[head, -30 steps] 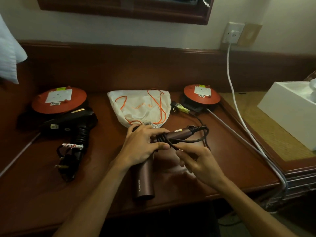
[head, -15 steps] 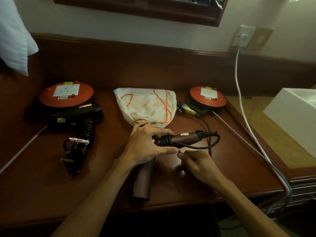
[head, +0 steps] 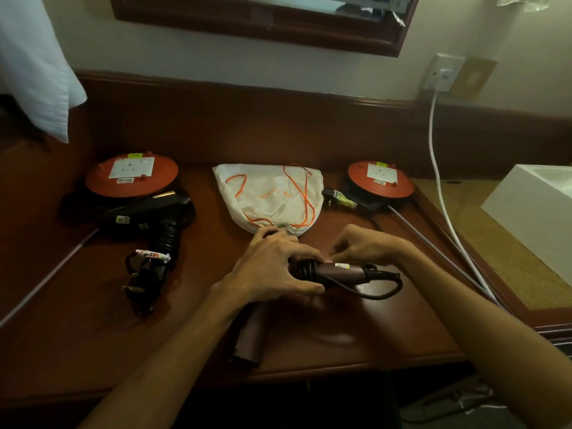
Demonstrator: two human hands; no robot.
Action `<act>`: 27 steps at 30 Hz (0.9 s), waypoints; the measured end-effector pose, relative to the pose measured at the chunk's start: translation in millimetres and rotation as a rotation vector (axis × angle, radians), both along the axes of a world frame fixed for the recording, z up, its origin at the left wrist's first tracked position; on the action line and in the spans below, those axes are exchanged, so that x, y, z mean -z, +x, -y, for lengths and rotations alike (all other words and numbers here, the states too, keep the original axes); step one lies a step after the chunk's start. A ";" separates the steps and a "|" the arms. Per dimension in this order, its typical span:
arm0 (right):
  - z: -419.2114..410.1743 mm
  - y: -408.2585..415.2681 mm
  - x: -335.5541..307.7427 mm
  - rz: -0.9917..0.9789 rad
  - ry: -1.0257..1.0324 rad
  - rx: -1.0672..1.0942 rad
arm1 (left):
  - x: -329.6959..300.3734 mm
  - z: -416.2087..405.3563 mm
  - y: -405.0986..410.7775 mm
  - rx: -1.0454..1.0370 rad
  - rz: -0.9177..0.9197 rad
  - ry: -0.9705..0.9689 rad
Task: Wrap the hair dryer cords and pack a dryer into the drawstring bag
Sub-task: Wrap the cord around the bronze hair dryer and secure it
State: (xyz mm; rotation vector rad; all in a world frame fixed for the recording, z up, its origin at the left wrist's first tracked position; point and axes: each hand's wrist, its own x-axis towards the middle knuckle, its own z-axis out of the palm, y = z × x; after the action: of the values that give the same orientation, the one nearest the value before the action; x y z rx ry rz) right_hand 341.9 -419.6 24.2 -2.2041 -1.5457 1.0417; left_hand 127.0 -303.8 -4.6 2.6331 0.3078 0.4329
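Cord wrap on brown dryer (head: 335, 270), mid-desk (head: 93, 351).
L hand (head: 272, 267) grips handle over cord (head: 305, 269) coils; R hand (head: 362, 246) pinches at handle top. Bag (head: 269, 196) just behind, black dryer (head: 154, 218) left.

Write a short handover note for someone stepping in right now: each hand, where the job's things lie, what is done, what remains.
Left hand grips the brown dryer on the desk, over the wound coils.
Right hand is curled at the handle's far side, seemingly guiding the cord.
Black dryer, cord bundled, lies left.
Drawstring bag lies behind, not yet packed.
Left: finish wrapping, bag a dryer.
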 end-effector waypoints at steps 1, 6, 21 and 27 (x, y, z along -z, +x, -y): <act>-1.9 -4.4 -5.1 -0.028 0.003 0.017 | -3.7 1.9 0.7 0.002 -0.018 0.000; -3.7 -25.4 -30.4 0.042 0.092 0.098 | -7.8 4.2 5.5 -0.062 -0.052 -0.021; 16.4 -64.9 -36.6 0.067 0.070 0.207 | -4.0 21.2 27.3 -0.111 -0.296 0.231; 22.7 -70.7 -40.2 -0.031 0.152 0.261 | -11.0 22.7 31.7 -0.089 -0.416 0.214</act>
State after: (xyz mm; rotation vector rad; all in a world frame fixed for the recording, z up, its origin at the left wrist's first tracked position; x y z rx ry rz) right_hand 271.1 -442.3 64.4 -2.1995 -1.2373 0.8458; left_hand 158.7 -326.4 6.4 2.9155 0.5372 -0.0669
